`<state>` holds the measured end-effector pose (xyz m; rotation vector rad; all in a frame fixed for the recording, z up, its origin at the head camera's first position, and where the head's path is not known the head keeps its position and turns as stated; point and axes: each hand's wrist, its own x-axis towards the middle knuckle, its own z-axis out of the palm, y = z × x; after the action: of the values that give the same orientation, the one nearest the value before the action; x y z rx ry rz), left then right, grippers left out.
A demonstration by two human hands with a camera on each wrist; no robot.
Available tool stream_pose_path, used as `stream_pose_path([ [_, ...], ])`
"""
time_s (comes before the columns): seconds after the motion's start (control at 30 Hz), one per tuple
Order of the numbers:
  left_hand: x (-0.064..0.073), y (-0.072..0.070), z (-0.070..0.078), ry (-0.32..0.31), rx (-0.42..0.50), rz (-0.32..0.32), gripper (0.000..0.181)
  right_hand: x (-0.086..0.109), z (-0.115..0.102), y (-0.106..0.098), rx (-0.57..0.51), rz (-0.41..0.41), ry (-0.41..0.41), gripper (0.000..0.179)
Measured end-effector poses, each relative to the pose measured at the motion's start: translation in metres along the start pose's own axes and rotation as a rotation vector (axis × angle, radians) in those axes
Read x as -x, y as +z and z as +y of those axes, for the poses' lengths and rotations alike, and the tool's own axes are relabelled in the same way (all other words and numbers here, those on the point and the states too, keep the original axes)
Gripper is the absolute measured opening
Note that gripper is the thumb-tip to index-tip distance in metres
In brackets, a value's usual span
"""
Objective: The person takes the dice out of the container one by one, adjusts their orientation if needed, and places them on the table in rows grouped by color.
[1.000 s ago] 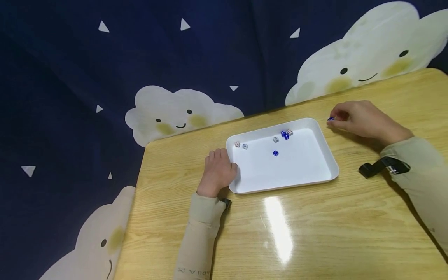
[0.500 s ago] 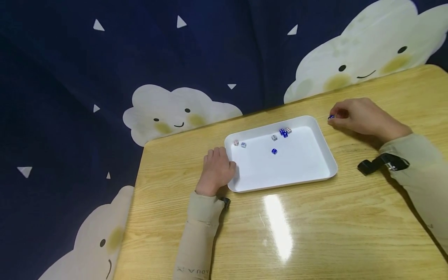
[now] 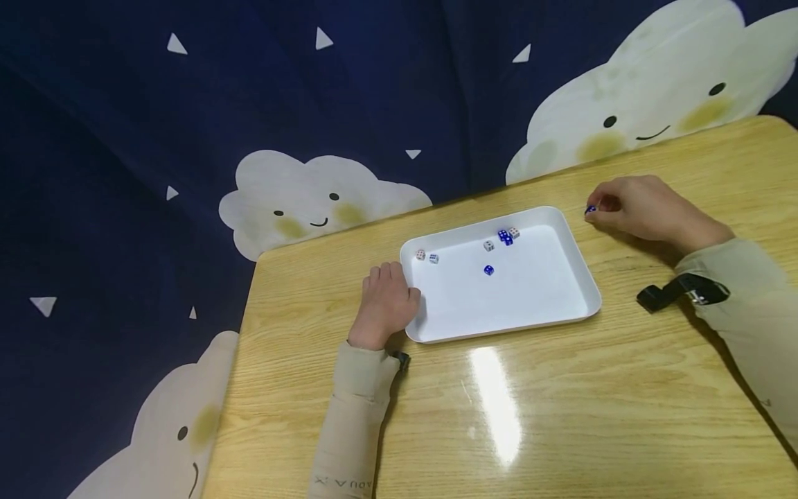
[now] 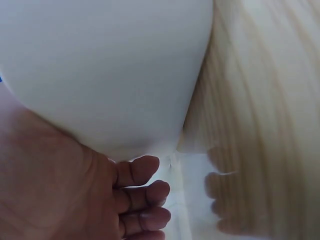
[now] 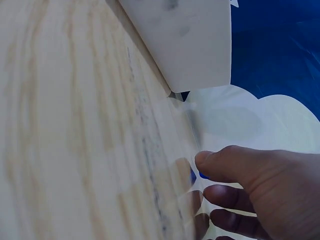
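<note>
1. From my remote seat, I see the left hand [image 3: 383, 298] gripping the white tray [image 3: 524, 305] by its left end, thumb over the rim, on the desk [image 3: 623, 416].
2. Just ahead of that hand, two white dice [image 3: 433, 258] lie side by side in the tray.
3. Farther to its right lies a lone blue die [image 3: 489, 270], then two blue dice [image 3: 503, 235] between two more white dice [image 3: 489, 245].
4. Past the tray, the right hand [image 3: 645, 209] pinches another blue die [image 3: 590, 208].
5. Beyond both hands, I see a cloud-printed navy curtain [image 3: 374, 97].
</note>
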<state>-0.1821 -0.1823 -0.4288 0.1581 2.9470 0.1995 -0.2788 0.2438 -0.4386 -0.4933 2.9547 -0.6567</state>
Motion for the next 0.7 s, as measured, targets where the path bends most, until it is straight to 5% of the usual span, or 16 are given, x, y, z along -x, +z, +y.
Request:
stream_pose_path([
  [0.7,-0.002,0.0026,0.0004,-0.006,-0.008,-0.023,0.031,0.0001,0.0028,0.0015,-0.017,-0.03,0.025,0.03],
])
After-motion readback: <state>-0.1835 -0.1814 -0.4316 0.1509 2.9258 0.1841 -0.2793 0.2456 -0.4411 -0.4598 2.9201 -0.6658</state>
